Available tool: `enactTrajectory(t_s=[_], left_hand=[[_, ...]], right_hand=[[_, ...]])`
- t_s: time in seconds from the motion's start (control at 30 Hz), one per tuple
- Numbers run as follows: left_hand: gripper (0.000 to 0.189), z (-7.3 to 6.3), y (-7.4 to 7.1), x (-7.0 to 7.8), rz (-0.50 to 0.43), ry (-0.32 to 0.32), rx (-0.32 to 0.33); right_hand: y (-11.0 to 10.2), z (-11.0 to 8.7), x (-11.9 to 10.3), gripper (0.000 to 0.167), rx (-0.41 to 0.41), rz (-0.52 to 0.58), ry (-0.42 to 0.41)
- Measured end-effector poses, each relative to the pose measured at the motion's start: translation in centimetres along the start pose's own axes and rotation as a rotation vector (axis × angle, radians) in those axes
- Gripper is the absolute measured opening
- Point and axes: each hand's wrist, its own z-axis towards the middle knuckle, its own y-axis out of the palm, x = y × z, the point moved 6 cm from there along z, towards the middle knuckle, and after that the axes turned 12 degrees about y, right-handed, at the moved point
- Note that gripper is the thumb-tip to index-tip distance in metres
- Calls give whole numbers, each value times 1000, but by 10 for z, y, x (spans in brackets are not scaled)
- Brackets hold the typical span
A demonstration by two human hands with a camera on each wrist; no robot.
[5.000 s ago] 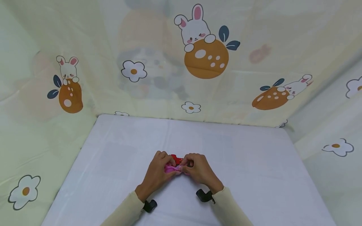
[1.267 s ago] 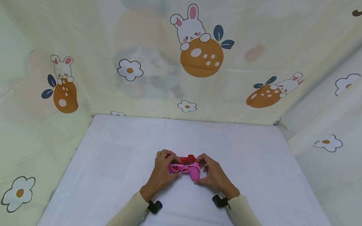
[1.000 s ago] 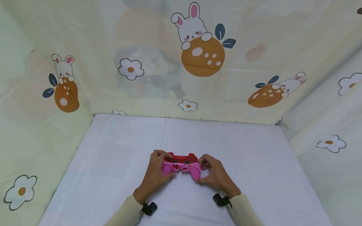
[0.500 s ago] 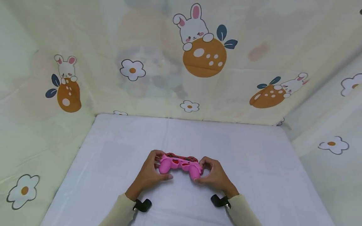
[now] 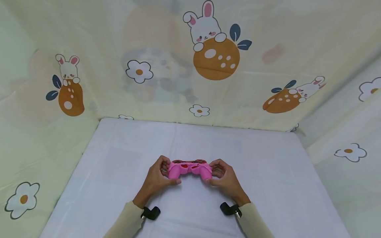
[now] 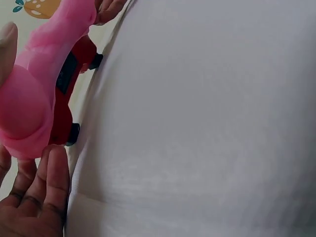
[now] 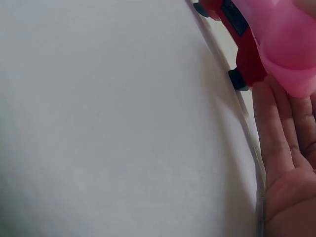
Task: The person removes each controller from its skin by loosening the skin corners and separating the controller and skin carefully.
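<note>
A game controller (image 5: 200, 161) with a red body wears a pink silicone cover (image 5: 174, 170) over its grips. My left hand (image 5: 154, 180) holds its left end, thumb near the left grip and fingers behind. On the opposite end, my right hand (image 5: 227, 181) grips it with the thumb by the tip of the right grip. From the left wrist view, the red back (image 6: 61, 111) with dark triggers shows out of the pink cover, fingertips at its edge. Red shell (image 7: 248, 57) and pink rubber also appear in the right wrist view, above the right fingers (image 7: 276, 140).
A white cloth covers the table (image 5: 166, 138). A curtain (image 5: 166, 109) printed with rabbits and flowers hangs behind and along both sides. Each wrist carries a small black camera, such as the left one (image 5: 151, 213).
Earlier the hands were close together, working the pink cover over the red controller. They have since spread to its two ends, and the cover now wraps more of it, with the controller tilted up.
</note>
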Motion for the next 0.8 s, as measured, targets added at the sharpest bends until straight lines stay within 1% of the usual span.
enactTrajectory(t_s=[0.1, 0.2, 0.33, 0.5, 0.63, 0.8], left_hand=[[71, 1, -1, 0, 11, 9, -3], [70, 1, 0, 0, 4, 16, -4], [70, 1, 1, -2, -2, 14, 14], [73, 2, 3, -1, 1, 34, 32], [74, 1, 3, 2, 10, 52, 35], [71, 0, 2, 4, 27, 55, 32]], right_hand=[[-1, 2, 0, 59, -7, 26, 10], [-1, 2, 1, 55, -13, 34, 3], [1, 3, 2, 54, -10, 51, -11], [3, 3, 3, 58, 14, 81, 6], [4, 4, 3, 60, 8, 119, 22], [3, 4, 5, 62, -1, 101, 42]])
